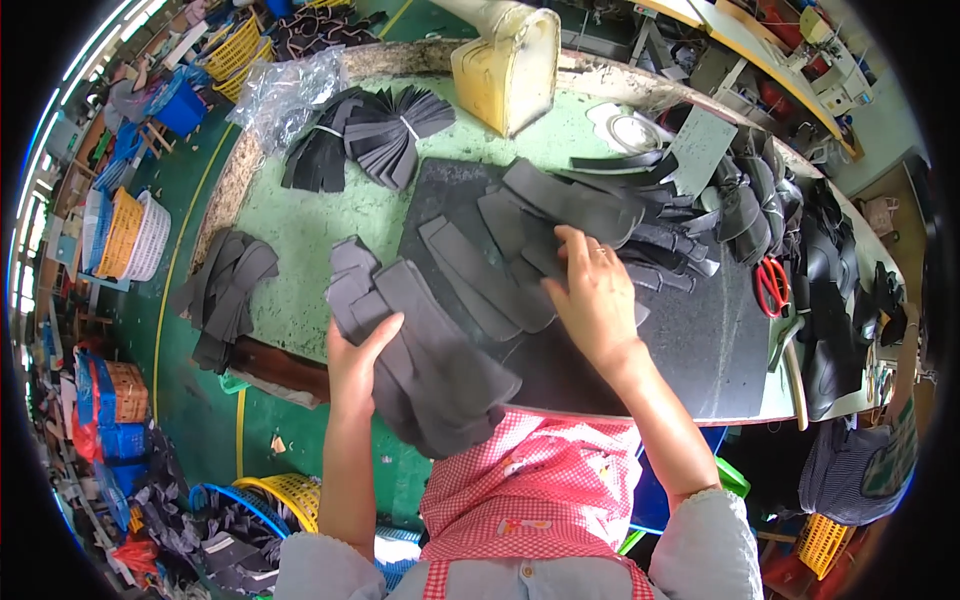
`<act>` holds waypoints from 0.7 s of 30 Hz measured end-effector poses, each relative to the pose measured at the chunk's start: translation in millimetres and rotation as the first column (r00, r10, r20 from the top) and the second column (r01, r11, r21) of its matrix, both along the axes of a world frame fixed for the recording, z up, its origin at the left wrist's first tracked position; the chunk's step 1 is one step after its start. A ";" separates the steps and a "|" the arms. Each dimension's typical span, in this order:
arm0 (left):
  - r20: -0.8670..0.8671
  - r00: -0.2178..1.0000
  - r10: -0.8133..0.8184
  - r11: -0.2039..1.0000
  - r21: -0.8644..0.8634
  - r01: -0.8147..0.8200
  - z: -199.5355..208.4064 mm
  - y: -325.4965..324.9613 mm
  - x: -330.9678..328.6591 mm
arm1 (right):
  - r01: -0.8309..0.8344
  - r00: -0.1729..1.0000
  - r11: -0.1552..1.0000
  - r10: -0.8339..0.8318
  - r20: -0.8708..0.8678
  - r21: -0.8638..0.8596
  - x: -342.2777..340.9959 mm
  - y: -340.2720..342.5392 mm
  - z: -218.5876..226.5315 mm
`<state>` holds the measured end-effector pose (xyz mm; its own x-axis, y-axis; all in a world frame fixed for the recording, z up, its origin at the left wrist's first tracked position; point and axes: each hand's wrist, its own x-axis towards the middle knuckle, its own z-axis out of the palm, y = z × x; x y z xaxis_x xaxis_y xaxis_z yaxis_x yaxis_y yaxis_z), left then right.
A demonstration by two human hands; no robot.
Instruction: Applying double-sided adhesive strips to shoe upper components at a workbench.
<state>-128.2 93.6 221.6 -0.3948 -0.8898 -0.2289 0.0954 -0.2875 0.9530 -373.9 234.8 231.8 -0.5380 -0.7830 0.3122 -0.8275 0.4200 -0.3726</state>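
Note:
My left hand (358,355) is closed on the edge of a thick stack of dark grey cut strips (425,345), thumb on top. The stack hangs over the table's near edge, in front of a red checked apron. My right hand (597,300) lies over a loose pile of similar dark grey pieces (515,225), its fingers apart and touching them. I cannot see it gripping any piece. Between the hands, a few curved strips (465,270) lie flat on a black board (720,345).
Tied bundles of dark strips (395,130) and a clear plastic bag (290,95) lie at the far left. A yellowish duct (505,75) stands at the back. Red-handled scissors (771,287) and a hammer (793,370) lie at right. Baskets (285,498) stand on the floor.

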 end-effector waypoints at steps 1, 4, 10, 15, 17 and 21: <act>0.016 1.000 -0.014 1.000 0.010 0.013 2.5 -2.1 2.3 | 0.014 1.000 1.000 -0.014 0.010 0.016 -3.0 -0.2 -3.4; 0.000 1.000 0.004 1.000 -0.012 -0.004 10.3 -11.6 19.4 | -0.063 0.998 0.997 0.062 0.016 0.050 -6.0 5.2 12.1; -0.201 0.979 0.041 0.999 0.029 -0.035 32.3 -18.3 -33.7 | -0.117 0.992 0.968 0.126 0.024 -0.221 -9.6 -17.8 59.8; -0.107 0.994 0.001 0.942 -0.334 -0.037 -17.6 -28.7 -75.8 | -0.272 0.962 0.951 0.266 -0.064 -0.145 -31.9 -64.0 26.7; 0.077 0.989 0.128 0.650 -0.759 -0.025 -27.3 -30.6 -76.8 | -0.169 0.982 0.982 0.160 -0.102 -0.087 -61.3 -49.5 28.2; 0.392 0.920 0.019 0.123 -0.914 0.387 6.3 -28.9 -62.6 | -0.036 0.950 0.997 0.056 -0.308 0.070 -84.2 -34.0 11.2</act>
